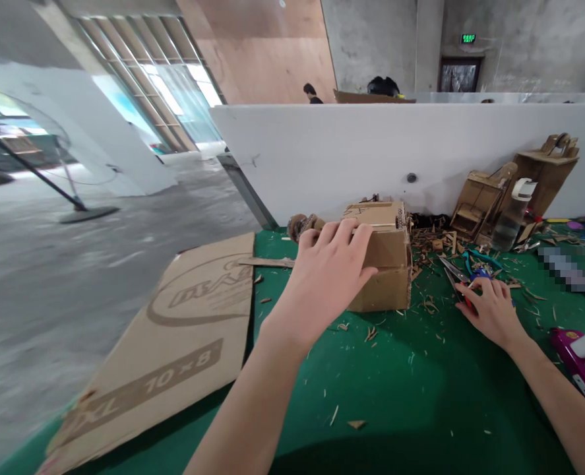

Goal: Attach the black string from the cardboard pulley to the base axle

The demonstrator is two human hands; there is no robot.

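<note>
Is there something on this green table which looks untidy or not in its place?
Yes. Loose cardboard scraps are strewn over the green tabletop, thickest just right of the cardboard box, like uncleared cutting waste. The printed cardboard sheet also seems to jut past the table's left edge.

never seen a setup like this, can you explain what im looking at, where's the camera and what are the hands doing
There is no machine here: these are a person's two bare hands. The single picture comes from a camera worn on that person's head, looking forward and down.

The left hand is spread over the left part of a cardboard box. The right hand is at the red handles of a pair of scissors; how firmly it grips them is hard to tell.

On the green tabletop you also see a printed cardboard sheet at left, cardboard scraps beyond the hands, and a clear bottle at right.
</note>
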